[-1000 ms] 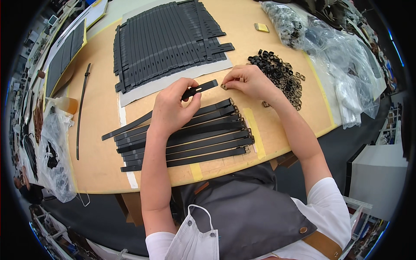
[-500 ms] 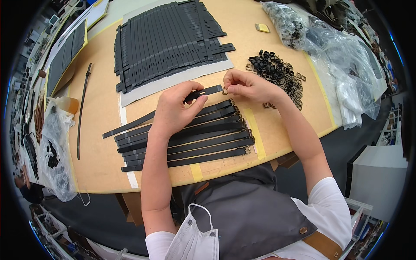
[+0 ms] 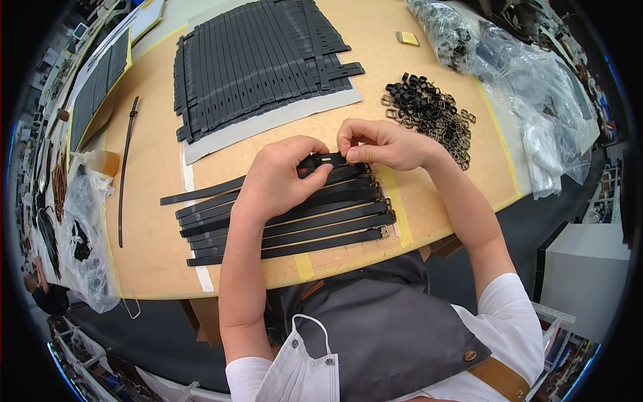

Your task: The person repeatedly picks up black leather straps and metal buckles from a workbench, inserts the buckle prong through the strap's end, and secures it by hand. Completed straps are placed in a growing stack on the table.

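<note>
My left hand [image 3: 280, 175] is closed around a black strap [image 3: 326, 159], with a small oval slot showing near the strap's end. The strap's long tail runs out to the left under my wrist. At that end, my right hand [image 3: 390, 145] pinches with thumb and fingertips; the small brass-coloured buckle it holds is now mostly hidden by the fingers. Just below lie several black straps [image 3: 315, 230] side by side, with metal buckles at their right ends. Beyond the right hand is a pile of loose buckles [image 3: 450, 128] mixed with black loops [image 3: 410, 92].
A broad stack of black straps [image 3: 248, 63] lies on a pale sheet [image 3: 268, 119] at the back. One thin strap [image 3: 127, 174] lies left, near a bottle of amber liquid [image 3: 102, 161]. Clear plastic bags [image 3: 522, 74] cover the right side. A yellow block [image 3: 406, 38] sits behind the pile.
Both hands have moved slightly nearer to me, bringing the slotted strap down toward the row. The right fingers have closed in on the strap's end, and the buckle that showed there is covered.
</note>
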A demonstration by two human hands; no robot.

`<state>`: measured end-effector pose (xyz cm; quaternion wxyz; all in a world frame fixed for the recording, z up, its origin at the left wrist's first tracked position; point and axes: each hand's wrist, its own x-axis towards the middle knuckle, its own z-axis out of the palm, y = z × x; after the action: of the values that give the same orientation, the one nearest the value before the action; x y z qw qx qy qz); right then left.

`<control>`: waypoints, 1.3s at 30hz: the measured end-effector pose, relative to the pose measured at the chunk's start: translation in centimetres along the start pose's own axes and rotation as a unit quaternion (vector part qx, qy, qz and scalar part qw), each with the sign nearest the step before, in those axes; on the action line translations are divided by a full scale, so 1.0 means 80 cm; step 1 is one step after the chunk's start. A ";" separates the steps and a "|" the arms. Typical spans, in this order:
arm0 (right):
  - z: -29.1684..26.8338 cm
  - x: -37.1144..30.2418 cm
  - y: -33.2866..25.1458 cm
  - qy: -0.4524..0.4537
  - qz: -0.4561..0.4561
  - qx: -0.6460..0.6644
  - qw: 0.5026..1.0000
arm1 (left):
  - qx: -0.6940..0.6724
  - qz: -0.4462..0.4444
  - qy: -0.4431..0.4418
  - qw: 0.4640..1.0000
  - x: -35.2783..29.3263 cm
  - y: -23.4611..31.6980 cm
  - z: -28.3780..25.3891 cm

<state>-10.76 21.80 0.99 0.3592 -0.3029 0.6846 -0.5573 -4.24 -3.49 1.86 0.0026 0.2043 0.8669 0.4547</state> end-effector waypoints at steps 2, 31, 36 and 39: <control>0.009 0.001 -0.004 0.003 -0.004 0.001 1.000 | -0.004 0.001 -0.005 1.000 0.000 0.003 0.003; 0.023 0.011 0.007 0.136 -0.019 0.173 0.975 | 0.032 -0.007 0.011 0.999 0.000 0.012 -0.004; 0.011 0.001 -0.003 0.124 -0.006 0.216 0.968 | -0.002 0.032 0.064 0.997 -0.002 0.006 -0.002; -0.009 -0.007 0.000 0.075 -0.023 0.271 0.960 | -0.019 0.036 0.091 0.995 -0.002 0.004 -0.003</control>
<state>-11.03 22.65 1.13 0.3625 -0.1678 0.5259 -0.7509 -4.01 -3.58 2.21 -0.0884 0.1931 0.8469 0.4875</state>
